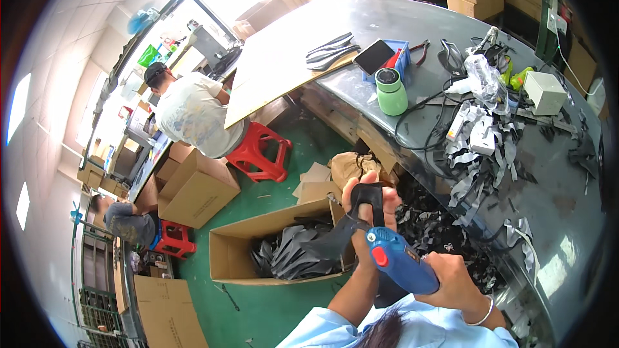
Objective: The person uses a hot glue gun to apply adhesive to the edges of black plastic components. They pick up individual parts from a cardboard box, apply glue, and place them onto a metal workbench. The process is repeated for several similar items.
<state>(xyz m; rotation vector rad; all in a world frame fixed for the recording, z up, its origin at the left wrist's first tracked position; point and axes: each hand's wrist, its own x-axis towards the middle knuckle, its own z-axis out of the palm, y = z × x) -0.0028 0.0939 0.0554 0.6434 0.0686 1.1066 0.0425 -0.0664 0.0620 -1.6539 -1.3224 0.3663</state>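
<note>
My left hand [391, 205], closed, holds a black flexible piece [367, 191] with a loop-shaped end, its palm and fingertips showing around it. The piece's wider flat part appears to reach left over an open cardboard box [227, 254]. Several similar flat dark pieces [293, 254] lie in that box. In my right hand [454, 280] is a blue handheld power tool [403, 261] with a red button, my fingers wrapped round its rear. The tool's front end is close against the black piece; its working tip is hidden from view.
At right stands a grey metal table [412, 26] with a green jar [390, 93], a phone [374, 57], cables and pale scraps [477, 174]. Black offcuts [429, 225] lie below its edge. Two people sit at left, on red stools [261, 151], near a large cardboard box [200, 190].
</note>
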